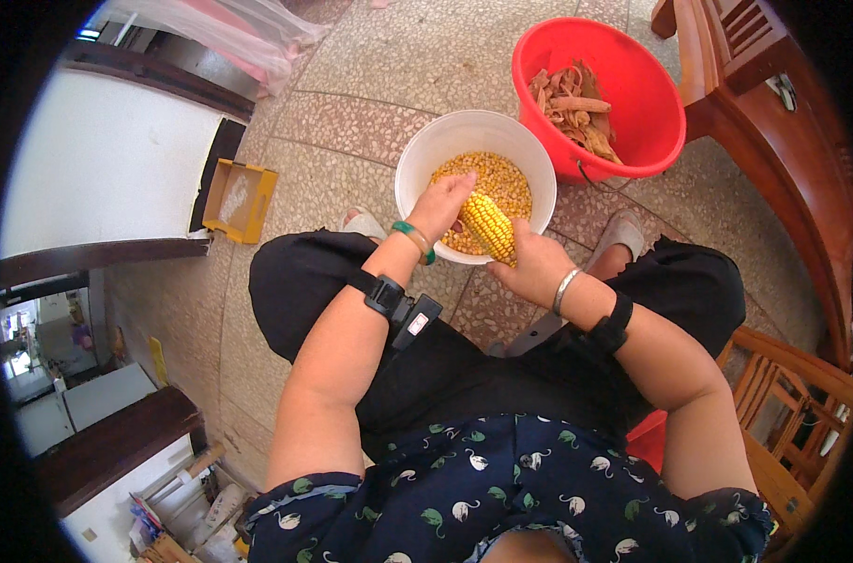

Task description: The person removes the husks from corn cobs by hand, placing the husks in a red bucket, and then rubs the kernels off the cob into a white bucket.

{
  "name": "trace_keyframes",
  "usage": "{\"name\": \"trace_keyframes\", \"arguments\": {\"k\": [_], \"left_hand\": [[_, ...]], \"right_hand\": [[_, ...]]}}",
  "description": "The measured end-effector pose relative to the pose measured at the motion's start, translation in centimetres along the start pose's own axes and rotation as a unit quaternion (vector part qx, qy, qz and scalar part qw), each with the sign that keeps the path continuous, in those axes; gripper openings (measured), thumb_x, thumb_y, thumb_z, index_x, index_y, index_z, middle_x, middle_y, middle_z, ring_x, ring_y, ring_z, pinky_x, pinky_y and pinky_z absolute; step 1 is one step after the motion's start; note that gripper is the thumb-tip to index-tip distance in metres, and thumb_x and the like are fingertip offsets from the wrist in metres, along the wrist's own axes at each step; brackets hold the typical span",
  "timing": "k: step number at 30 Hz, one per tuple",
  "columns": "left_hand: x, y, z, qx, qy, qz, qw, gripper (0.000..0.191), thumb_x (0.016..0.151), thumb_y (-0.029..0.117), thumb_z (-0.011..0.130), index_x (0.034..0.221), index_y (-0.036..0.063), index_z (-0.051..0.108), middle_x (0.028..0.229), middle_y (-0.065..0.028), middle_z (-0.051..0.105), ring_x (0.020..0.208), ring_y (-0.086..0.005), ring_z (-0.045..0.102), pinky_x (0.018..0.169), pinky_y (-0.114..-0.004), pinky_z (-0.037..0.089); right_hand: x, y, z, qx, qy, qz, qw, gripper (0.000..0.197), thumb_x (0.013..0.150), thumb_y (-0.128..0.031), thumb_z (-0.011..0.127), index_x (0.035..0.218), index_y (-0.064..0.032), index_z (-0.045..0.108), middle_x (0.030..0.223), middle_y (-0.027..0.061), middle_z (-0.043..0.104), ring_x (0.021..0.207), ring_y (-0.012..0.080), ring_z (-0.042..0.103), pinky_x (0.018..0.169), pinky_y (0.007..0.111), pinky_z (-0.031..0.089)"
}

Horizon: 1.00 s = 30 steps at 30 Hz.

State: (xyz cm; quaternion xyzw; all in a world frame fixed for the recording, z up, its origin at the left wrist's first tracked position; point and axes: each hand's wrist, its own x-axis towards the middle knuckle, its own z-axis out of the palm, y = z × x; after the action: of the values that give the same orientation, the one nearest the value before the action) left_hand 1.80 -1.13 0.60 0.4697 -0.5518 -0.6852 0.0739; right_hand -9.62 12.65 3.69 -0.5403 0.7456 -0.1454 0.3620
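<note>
A yellow ear of corn (488, 224) is held at a slant over the near side of a white plastic bucket (413, 169). My right hand (535, 260) grips its lower end. At the upper end, my left hand (442, 204) lies against the ear with its fingers around the side; the fingertips are partly hidden. Loose corn kernels (514, 179) cover the bottom of the bucket. Rows of kernels still sit on the visible face of the ear.
Touching the white bucket at its upper right is a red bucket (644, 119) holding husks and a bare corncob (579, 105). Wooden furniture (757, 134) stands on the right. A yellow cardboard box (261, 204) lies by the wall at left. My feet flank the white bucket.
</note>
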Motion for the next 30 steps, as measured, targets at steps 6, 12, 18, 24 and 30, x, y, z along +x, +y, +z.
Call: {"name": "trace_keyframes", "arguments": {"k": [6, 12, 18, 24, 30], "left_hand": [[0.5, -0.9, -0.4, 0.118, -0.062, 0.059, 0.989, 0.031, 0.088, 0.034, 0.040, 0.093, 0.0072, 0.056, 0.072, 0.0006, 0.052, 0.057, -0.0065, 0.046, 0.049, -0.020, 0.040], [0.9, -1.3, -0.6, 0.104, -0.061, 0.040, 0.992, 0.029, 0.089, 0.032, 0.040, 0.089, 0.0086, 0.056, 0.068, 0.0016, 0.052, 0.055, -0.0058, 0.045, 0.048, -0.019, 0.038], [-0.3, 0.5, -0.2, 0.077, -0.040, 0.013, 0.996, 0.029, 0.088, 0.033, 0.041, 0.092, 0.0094, 0.058, 0.070, 0.0015, 0.053, 0.058, -0.0053, 0.046, 0.049, -0.019, 0.038], [0.1, -0.1, -0.5, 0.081, -0.103, 0.097, 0.987, 0.030, 0.088, 0.032, 0.042, 0.099, 0.0095, 0.058, 0.075, 0.0029, 0.054, 0.062, -0.0042, 0.046, 0.051, -0.018, 0.038], [0.5, -0.7, -0.6, 0.066, -0.127, 0.056, 0.988, 0.027, 0.089, 0.029, 0.040, 0.096, 0.0097, 0.057, 0.073, 0.0039, 0.054, 0.059, -0.0038, 0.045, 0.050, -0.018, 0.038]], "right_hand": [[-0.1, -0.6, -0.5, -0.008, -0.019, 0.014, 1.000, 0.043, 0.070, -0.027, 0.061, 0.091, 0.0041, 0.040, 0.077, 0.0253, 0.057, 0.074, 0.0376, 0.057, 0.067, 0.041, 0.047], [-0.2, -0.4, -0.1, 0.010, -0.014, -0.004, 1.000, 0.043, 0.070, -0.027, 0.061, 0.090, 0.0052, 0.040, 0.075, 0.0257, 0.057, 0.073, 0.0382, 0.057, 0.067, 0.041, 0.047], [0.0, -0.2, 0.0, 0.023, -0.021, 0.006, 0.999, 0.047, 0.070, -0.030, 0.061, 0.091, 0.0065, 0.039, 0.075, 0.0265, 0.057, 0.074, 0.0388, 0.057, 0.067, 0.041, 0.046], [-0.1, -0.3, -0.3, 0.043, -0.020, 0.020, 0.999, 0.050, 0.070, -0.031, 0.061, 0.094, 0.0061, 0.039, 0.077, 0.0269, 0.056, 0.076, 0.0397, 0.057, 0.069, 0.041, 0.046], [-0.1, -0.4, -0.3, 0.038, -0.039, 0.024, 0.998, 0.051, 0.070, -0.032, 0.061, 0.095, 0.0064, 0.038, 0.078, 0.0271, 0.056, 0.076, 0.0392, 0.057, 0.069, 0.041, 0.046]]}}
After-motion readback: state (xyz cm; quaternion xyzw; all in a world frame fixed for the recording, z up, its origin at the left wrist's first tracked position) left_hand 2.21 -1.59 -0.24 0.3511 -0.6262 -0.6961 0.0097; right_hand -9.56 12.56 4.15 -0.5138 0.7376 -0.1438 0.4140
